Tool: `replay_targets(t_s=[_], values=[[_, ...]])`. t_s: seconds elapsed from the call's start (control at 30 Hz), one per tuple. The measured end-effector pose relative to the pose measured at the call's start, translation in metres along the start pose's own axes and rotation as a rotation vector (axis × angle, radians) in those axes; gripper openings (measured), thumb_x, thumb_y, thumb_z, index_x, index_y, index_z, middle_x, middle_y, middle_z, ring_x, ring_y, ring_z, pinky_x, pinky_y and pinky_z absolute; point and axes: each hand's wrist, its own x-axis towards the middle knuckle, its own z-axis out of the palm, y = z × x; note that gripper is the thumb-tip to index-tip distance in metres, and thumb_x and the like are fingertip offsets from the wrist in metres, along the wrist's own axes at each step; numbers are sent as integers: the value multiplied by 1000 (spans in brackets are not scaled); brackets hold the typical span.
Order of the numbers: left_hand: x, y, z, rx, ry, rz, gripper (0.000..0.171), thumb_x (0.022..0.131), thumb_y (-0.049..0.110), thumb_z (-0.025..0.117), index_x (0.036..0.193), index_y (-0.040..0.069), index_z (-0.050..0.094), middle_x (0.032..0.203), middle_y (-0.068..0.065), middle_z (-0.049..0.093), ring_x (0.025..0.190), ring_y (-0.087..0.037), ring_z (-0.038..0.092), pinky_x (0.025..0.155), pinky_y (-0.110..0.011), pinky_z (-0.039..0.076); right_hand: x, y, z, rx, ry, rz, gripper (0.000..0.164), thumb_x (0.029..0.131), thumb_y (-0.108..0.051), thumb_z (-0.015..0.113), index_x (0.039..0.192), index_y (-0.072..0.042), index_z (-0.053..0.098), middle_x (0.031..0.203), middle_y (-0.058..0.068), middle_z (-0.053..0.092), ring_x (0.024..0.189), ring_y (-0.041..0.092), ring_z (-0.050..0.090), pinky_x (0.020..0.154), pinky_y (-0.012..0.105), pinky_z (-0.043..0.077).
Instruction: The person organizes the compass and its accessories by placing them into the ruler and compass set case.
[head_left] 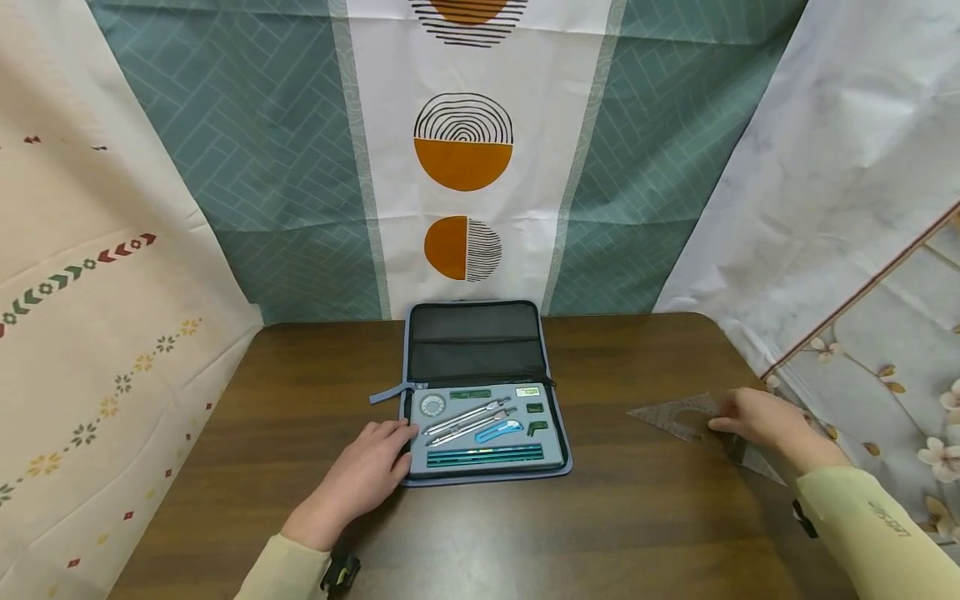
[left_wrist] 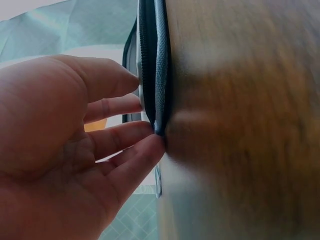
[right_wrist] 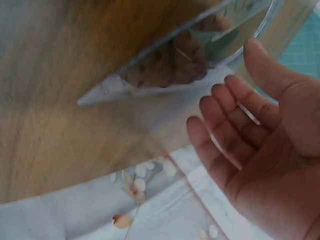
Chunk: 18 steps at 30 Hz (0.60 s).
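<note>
An unzipped blue-edged case [head_left: 476, 346] lies open on the table, its lid laid back. In its grey tray [head_left: 472, 488] sit two silver compasses [head_left: 468, 422], a blue craft knife [head_left: 498, 431], green pencils [head_left: 484, 455] and small green pieces. My left hand [head_left: 367, 467] touches the case's left side, fingers extended; in the left wrist view the fingertips meet its zipped edge [left_wrist: 161, 60]. Over a clear set square [head_left: 660, 414] at the table's right is my right hand [head_left: 768, 425]. In the right wrist view its fingers are loosely bent, with the thumb near the set square's curved inner edge.
The brown wooden table [head_left: 315, 383] has a rounded edge close to my right hand. Patterned cloths hang behind it and at both sides, with a floral cloth [head_left: 900, 400] on the right. A blue zip pull strap [head_left: 386, 394] sticks out left of the case.
</note>
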Motion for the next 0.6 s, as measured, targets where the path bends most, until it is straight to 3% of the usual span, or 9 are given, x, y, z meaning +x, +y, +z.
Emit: replay_targets(t_s=[0.07,0.2,0.37,0.6], values=[[-1,0,1,0,4,1,41,105,15,76,144,4,71,147,-19,67,133,-39,60,110,-56,54,0,-7,3,-10,5,-56,45,99,-30,85,113,10,71,102,17,74,92,37,73,79,57,60],[-1,-1,0,4,17,5,40,105,15,76,143,4,71,146,-20,67,133,-39,61,110,-57,54,-1,-16,9,-8,-10,-140,47,92,-29,92,114,8,71,105,14,72,98,38,71,84,57,59],[0,-1,-1,0,14,-1,40,105,15,76,143,4,71,145,-19,68,132,-39,61,110,-56,54,0,-21,11,-4,-6,-142,41,86,-26,96,106,-1,70,98,4,68,90,25,66,80,50,57],[-1,0,1,-4,1,-10,40,105,15,77,143,5,72,145,-18,68,133,-38,61,110,-56,54,-3,-23,14,16,-34,-134,31,89,-20,94,92,-10,64,88,-3,61,78,15,56,72,41,49]])
